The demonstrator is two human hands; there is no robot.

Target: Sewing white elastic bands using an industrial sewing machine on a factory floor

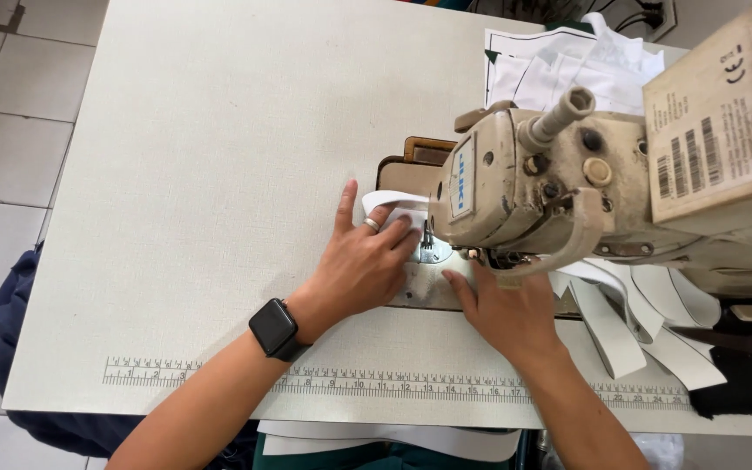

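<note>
Nearest the camera, two bare forearms are seen reaching up over the near edge of a pale sewing table [202, 174], along which a printed ruler strip [219, 374] is laid. A black smartwatch [275, 329] is worn on the left wrist. The left hand [363, 261] is laid flat, fingers spread and unclenched, and is pressed down on a small white fabric piece [385, 204] just left of the needle area; a ring is worn on one finger. The right hand [506, 313] is rested palm down beside the metal presser foot [430, 251], its fingers extended and partly hidden under the head of the beige sewing machine [533, 183], so a grasp cannot be told. The white fabric piece is held against the needle plate, under the left fingertips. To the right, loose white fabric strips [646, 322] are spread on the table. Further back, a stack of white cut pieces [567, 65] is lain behind the machine, beside a brown cardboard box [720, 113]
</note>
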